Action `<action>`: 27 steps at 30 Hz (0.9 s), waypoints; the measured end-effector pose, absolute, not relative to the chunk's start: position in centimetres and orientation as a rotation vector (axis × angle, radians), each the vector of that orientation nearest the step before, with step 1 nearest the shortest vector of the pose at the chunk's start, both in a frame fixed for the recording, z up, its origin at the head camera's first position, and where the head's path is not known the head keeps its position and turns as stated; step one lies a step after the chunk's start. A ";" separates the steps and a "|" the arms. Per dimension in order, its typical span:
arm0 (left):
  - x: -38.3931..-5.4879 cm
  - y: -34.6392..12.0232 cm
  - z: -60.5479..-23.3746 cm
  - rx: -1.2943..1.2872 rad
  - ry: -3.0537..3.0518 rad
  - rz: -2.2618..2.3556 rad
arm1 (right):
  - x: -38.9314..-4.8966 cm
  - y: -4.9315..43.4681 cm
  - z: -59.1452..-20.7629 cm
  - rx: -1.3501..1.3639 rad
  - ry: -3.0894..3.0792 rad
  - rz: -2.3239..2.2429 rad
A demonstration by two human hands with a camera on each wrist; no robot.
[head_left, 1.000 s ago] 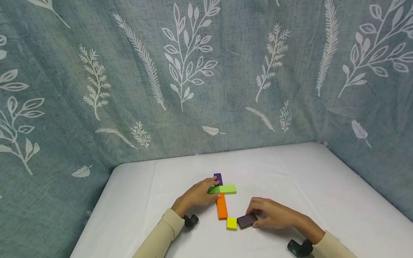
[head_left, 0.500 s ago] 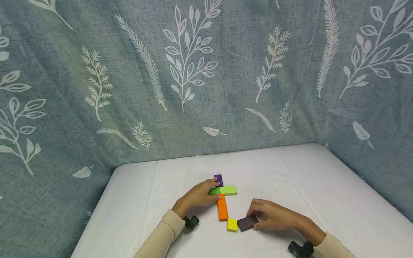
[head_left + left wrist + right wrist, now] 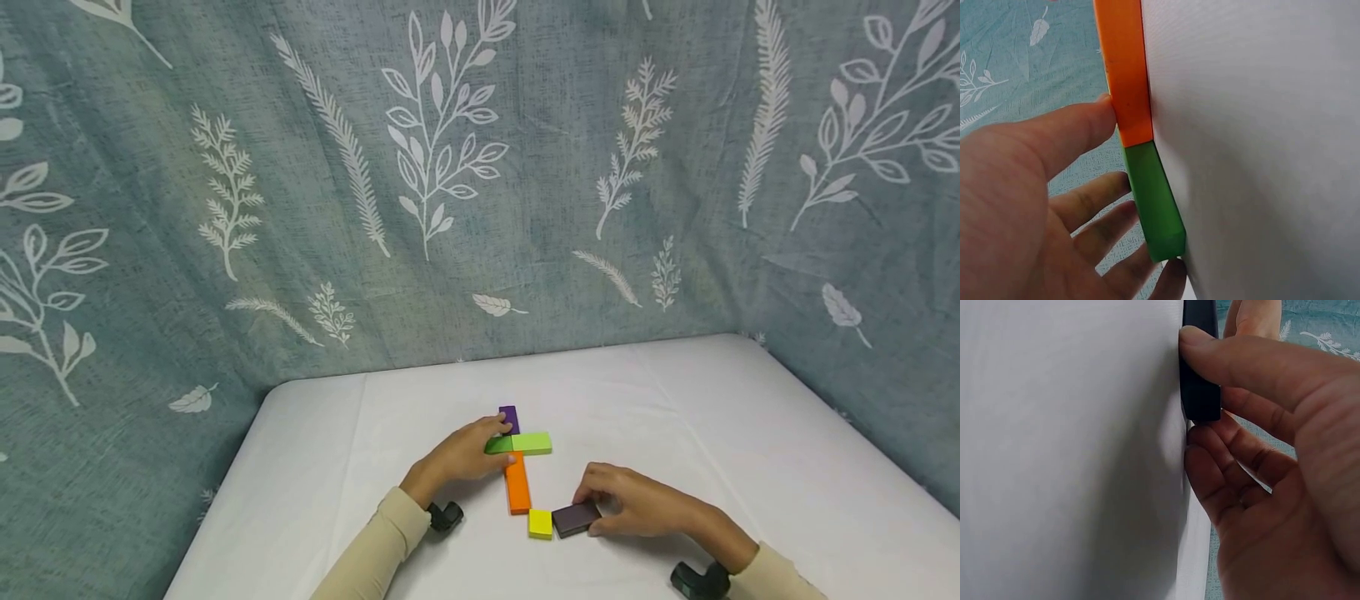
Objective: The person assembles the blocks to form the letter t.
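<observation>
My right hand [image 3: 637, 500] pinches a dark brown rectangular block [image 3: 574, 519] between thumb and fingers, flat on the cloth. The block's left end lies right beside a small yellow block [image 3: 540, 524]. My left hand [image 3: 461, 450] rests at the upper part of the row. Its thumb touches the orange block [image 3: 1127, 75], and its loosely spread fingers reach over the green block [image 3: 1155, 200] to the purple block [image 3: 512, 418]. A light green block [image 3: 532, 443] adjoins the green one, which my fingers partly cover. Orange runs from the greens down toward yellow.
A white cloth [image 3: 675, 400] covers the table. Patterned blue-green fabric [image 3: 525, 167] hangs behind the table and along both sides. Black cameras [image 3: 446, 517] are strapped at both wrists.
The whole head view has shifted very slightly. Both hands and the blocks stay in the same places relative to each other.
</observation>
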State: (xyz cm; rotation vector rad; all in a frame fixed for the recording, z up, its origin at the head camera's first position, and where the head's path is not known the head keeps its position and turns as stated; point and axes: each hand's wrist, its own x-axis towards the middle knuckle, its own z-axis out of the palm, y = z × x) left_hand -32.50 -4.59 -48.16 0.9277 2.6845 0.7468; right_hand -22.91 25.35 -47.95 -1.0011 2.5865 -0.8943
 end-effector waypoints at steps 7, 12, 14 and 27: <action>-32.3 -4.6 -47.9 0.921 2.684 0.740 | -23.0 25.3 -48.0 -0.979 2.589 -0.892; -32.3 -4.7 -48.0 0.907 2.686 0.737 | -23.0 25.3 -48.0 -0.978 2.584 -0.893; -32.3 -4.7 -48.2 0.903 2.687 0.739 | -23.0 25.3 -48.1 -0.985 2.575 -0.900; -32.2 -4.7 -48.4 0.911 2.707 0.738 | -23.0 25.5 -48.2 -1.025 2.575 -0.896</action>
